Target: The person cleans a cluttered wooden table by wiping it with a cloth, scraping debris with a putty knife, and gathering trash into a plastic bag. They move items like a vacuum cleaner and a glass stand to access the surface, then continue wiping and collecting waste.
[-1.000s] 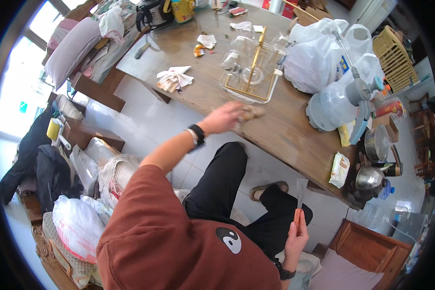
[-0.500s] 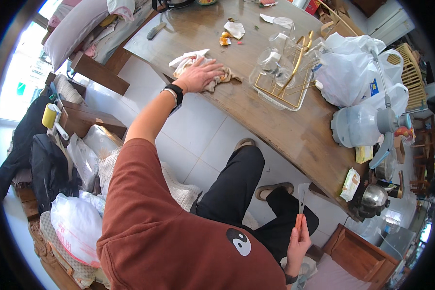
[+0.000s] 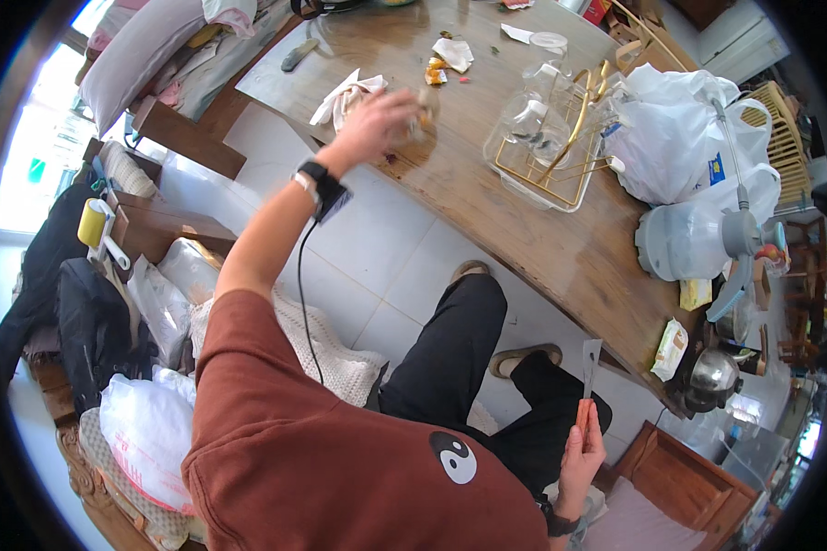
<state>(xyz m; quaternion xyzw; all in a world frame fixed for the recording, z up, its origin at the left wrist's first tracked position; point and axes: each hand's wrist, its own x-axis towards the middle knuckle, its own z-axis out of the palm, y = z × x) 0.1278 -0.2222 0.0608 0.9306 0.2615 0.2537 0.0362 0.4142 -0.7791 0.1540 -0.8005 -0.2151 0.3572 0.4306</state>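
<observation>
At the near edge of the wooden table, my left hand (image 3: 375, 127) is closed over a crumpled, stained white cloth (image 3: 351, 95). The hand and the cloth's brownish part beyond the fingers are smeared by motion. My right hand (image 3: 583, 456) holds a scraper by its orange handle, low at the right in front of my leg. The scraper's flat metal blade (image 3: 591, 360) points up and away from me. Crumpled paper and orange scraps (image 3: 436, 72) lie on the table beyond the cloth. A small dark spot (image 3: 390, 158) shows on the edge below my left hand.
To the right on the table (image 3: 560, 266) stand a gold wire rack (image 3: 547, 188) with clear glasses, white plastic bags (image 3: 666, 138) and a translucent bottle (image 3: 685, 241). A wipes pack (image 3: 669, 349) and a metal kettle (image 3: 713, 376) are nearer the right corner. A dark-handled tool (image 3: 300, 55) lies far left.
My left hand has shifted slightly left and up, bunching the cloth that lay flatter under it. My right hand has moved right and slightly up with the scraper, whose blade now shows more broadly.
</observation>
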